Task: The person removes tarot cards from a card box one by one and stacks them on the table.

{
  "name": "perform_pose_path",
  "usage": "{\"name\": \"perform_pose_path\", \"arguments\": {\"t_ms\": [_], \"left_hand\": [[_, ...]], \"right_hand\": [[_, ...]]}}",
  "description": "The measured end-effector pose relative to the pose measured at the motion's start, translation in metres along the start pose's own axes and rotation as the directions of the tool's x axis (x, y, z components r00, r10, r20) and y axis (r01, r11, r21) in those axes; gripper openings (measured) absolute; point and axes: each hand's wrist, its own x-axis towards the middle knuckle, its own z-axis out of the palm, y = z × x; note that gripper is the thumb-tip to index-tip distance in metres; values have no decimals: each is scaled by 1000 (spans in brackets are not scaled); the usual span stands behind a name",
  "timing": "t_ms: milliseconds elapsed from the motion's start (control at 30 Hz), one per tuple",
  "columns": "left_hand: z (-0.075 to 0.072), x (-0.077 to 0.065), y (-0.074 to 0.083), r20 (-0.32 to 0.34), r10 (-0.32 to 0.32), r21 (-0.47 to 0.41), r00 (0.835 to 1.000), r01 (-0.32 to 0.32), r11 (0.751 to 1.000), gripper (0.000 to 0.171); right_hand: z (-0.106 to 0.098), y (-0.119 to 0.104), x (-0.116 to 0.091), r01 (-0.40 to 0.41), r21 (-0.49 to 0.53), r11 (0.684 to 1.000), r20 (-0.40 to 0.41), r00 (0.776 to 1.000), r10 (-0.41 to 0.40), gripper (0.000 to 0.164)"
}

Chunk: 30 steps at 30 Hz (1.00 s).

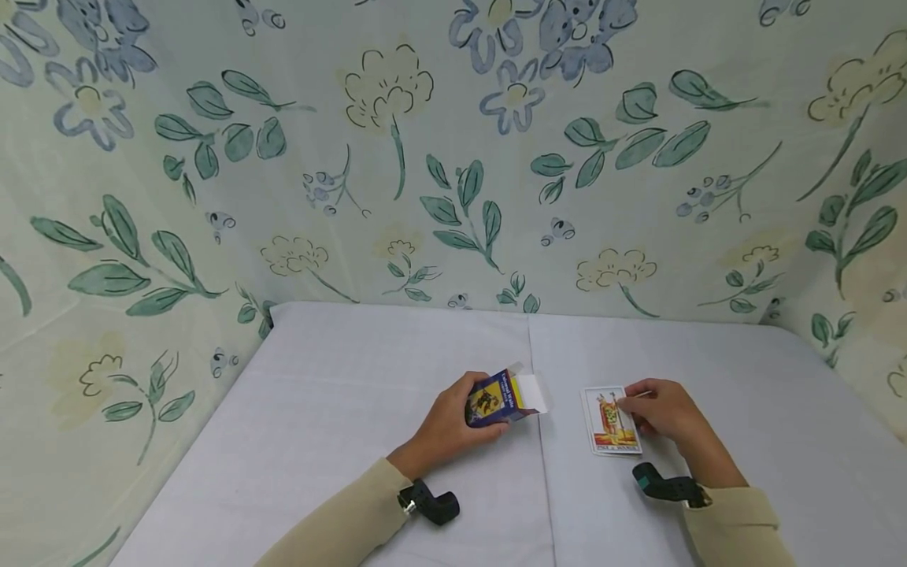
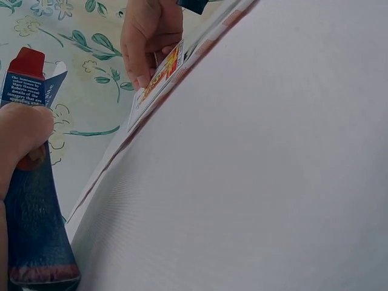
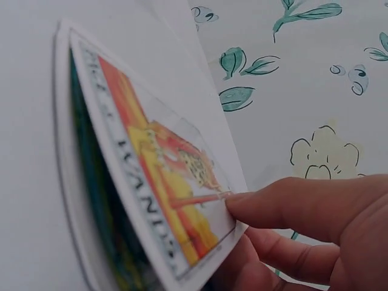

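My left hand (image 1: 442, 421) grips a dark blue and yellow tarot card box (image 1: 492, 399) around its lower part. The box lies tilted, its open end with white flaps pointing right; a red flap and printed side text show in the left wrist view. To the right, my right hand (image 1: 666, 409) pinches the right edge of a tarot card (image 1: 611, 421) with a figure in red and yellow. In the right wrist view the thumb presses the face of the card (image 3: 176, 163), marked "WANDS", and it stands partly lifted off other cards (image 3: 66, 151) beneath.
A white cloth covers the table (image 1: 354, 354), with a crease line running front to back between box and cards. Floral fabric (image 1: 453, 157) hangs behind and at both sides. A small black device (image 1: 432, 504) is strapped on each wrist.
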Motion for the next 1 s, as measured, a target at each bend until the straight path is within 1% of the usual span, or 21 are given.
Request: {"name": "perform_pose_path", "arguments": {"t_ms": [267, 400, 533, 767, 1000], "left_hand": [[-1, 0, 1, 2, -14, 4, 1000, 14, 1000, 70], [-1, 0, 2, 3, -16, 6, 1000, 16, 1000, 70], [0, 0, 2, 2, -15, 10, 1000, 15, 1000, 70], [1, 0, 1, -2, -4, 10, 1000, 4, 1000, 70], [0, -1, 1, 3, -21, 7, 1000, 21, 1000, 71]], "right_hand": [[5, -2, 1, 31, -108, 994, -46, 998, -36, 32], [8, -4, 0, 29, -139, 990, -59, 998, -38, 30], [10, -7, -3, 18, -166, 986, -71, 997, -31, 29], [13, -16, -7, -18, -238, 971, -119, 993, -11, 29], [16, -18, -8, -31, -277, 960, -140, 990, -8, 30]]}}
